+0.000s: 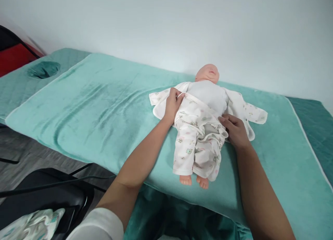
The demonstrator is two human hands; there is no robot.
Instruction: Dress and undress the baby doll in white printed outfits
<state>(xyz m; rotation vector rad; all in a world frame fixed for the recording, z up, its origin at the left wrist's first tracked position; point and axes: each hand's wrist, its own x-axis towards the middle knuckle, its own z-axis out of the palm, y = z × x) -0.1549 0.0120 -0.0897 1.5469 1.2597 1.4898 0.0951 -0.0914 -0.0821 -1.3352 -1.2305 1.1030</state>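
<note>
A baby doll point(208, 73) lies on its back on a teal blanket point(104, 108), head toward the wall, bare feet toward me. It wears a white patterned baby garment point(194, 136) that is open over its white chest. My left hand point(173, 104) is closed, pinching the garment's left front edge near the doll's shoulder. At the doll's waist my right hand point(235, 130) has its fingers curled onto the bunched fabric on the right side.
The blanket covers a teal padded table point(317, 122) with a face hole point(43, 70) at the far left. A white wall runs behind it. A black chair point(52, 195) with a patterned cloth point(31, 224) stands at lower left, and something red point(15, 58) at far left.
</note>
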